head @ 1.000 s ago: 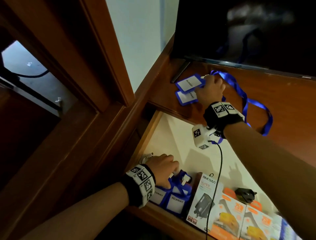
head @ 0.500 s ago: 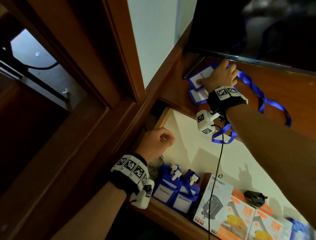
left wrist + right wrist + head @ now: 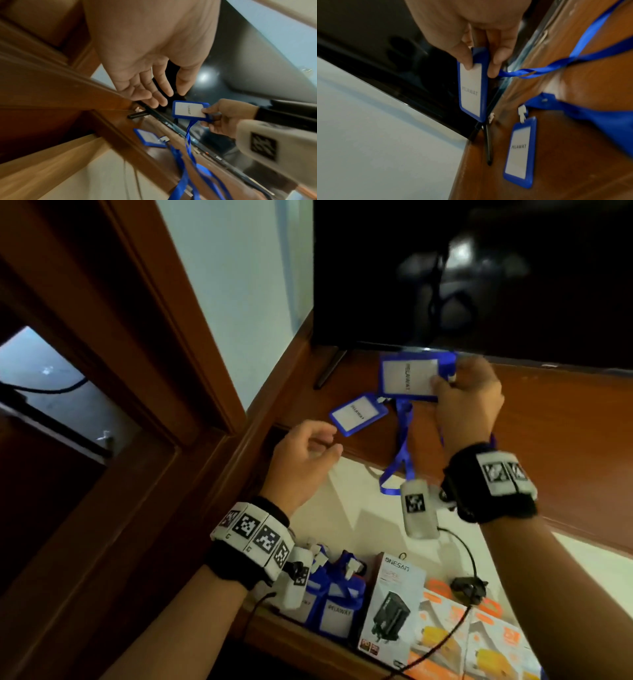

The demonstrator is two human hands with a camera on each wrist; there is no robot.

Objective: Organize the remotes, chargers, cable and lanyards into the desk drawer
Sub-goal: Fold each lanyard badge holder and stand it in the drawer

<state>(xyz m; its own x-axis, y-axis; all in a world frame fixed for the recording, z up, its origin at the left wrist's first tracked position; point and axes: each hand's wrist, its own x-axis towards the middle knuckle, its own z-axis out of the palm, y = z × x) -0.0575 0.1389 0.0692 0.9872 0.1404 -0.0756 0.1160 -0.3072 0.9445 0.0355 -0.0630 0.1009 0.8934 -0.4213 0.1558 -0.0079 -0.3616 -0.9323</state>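
Note:
My right hand pinches a blue badge holder marked PELAWAT, lifted off the desk top below the screen; its blue strap hangs down over the drawer. In the right wrist view the thumb and fingers clamp that held badge at its top edge. A second blue badge lies flat on the desk top; the wrist views show this lying badge too. My left hand hovers empty over the drawer's back left corner, fingers loosely bent. Its fingers reach toward the held badge.
The open drawer has several folded blue lanyards at its front left, a black charger box, orange boxes and a loose black plug. A dark screen stands at the back. A wooden frame runs along the left.
My right hand has lifted one badge off the desk top, its strap trailing. My left hand has risen out of the drawer toward the desk edge and loosened from a fist.

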